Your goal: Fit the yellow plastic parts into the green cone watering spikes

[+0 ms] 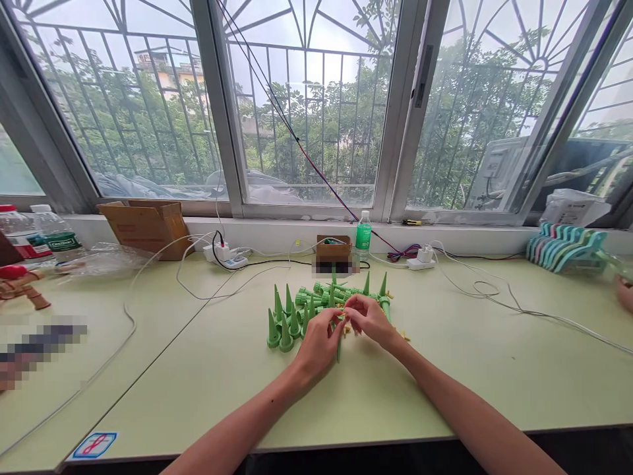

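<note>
My left hand [320, 340] is closed around a green plastic spike [339, 351], whose pointed end shows below the fingers. Against it, the fingertips of my right hand [368, 320] are pinched on a small yellow piece [342, 316], mostly covered by the fingers. Left of my hands, several green cone-shaped spikes [285, 336] stand upright on their round collars. Behind them lies a heap of green ribbed tubes [309, 295]. More small yellow pieces [405, 335] are scattered by my right hand.
At the back stand a small open box [333, 249], a green-labelled bottle [363, 234] and a larger cardboard box [146, 227]. White cables [504, 297] cross the table on both sides. Teal hangers [566, 247] stand at right, near another person's hand [624, 290].
</note>
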{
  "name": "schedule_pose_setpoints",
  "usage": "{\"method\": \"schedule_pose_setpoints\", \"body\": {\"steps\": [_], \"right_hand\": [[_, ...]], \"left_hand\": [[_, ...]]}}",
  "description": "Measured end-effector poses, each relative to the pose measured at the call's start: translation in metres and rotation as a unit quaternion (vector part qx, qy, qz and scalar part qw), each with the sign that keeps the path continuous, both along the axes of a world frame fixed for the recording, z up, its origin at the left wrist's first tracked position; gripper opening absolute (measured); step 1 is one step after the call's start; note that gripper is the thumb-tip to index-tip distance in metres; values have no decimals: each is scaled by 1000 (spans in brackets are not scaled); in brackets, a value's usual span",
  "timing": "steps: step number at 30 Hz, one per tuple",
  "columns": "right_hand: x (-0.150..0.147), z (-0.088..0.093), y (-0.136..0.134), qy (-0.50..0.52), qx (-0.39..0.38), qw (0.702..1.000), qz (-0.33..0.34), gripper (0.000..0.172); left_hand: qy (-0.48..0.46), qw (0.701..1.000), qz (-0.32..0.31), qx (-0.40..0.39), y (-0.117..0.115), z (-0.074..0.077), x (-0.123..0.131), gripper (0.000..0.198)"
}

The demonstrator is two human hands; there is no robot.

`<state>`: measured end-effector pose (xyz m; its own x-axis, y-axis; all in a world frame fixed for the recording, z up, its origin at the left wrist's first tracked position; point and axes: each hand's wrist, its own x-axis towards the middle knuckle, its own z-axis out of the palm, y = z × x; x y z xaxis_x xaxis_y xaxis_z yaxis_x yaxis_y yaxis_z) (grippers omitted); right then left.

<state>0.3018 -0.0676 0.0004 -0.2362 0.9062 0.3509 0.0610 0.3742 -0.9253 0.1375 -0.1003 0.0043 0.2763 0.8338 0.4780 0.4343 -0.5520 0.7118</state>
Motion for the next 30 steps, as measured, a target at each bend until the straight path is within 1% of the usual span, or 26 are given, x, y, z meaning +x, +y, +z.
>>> {"method": "schedule_pose_setpoints", "body": {"steps": [5, 9, 12, 19, 23, 26, 30], "right_hand": [[1, -2, 3, -16, 4, 999, -40, 18], [2, -6, 6, -24, 14, 998, -53, 21], [2, -8, 7, -32, 26, 997, -63, 25], [3, -8, 9, -38, 44, 992, -115, 36], [3, -8, 9, -42, 53, 990, -121, 38], [3, -8, 8, -44, 57, 989, -126, 37], [2, -7, 6, -48, 54, 990, -123, 37]], "left_hand": [[9, 1000, 7, 6, 0, -1, -1, 18], [16, 1000, 6, 10, 0, 0, -1, 18], [24, 1000, 7, 14, 0, 0, -1, 18], [22, 999, 24, 7, -1, -3, -1, 15], [37, 999, 6, 1, -1, -4, 0, 26], [53, 999, -3, 10, -1, -4, -1, 35], [70, 997, -10, 21, 0, -7, -2, 41]]}}
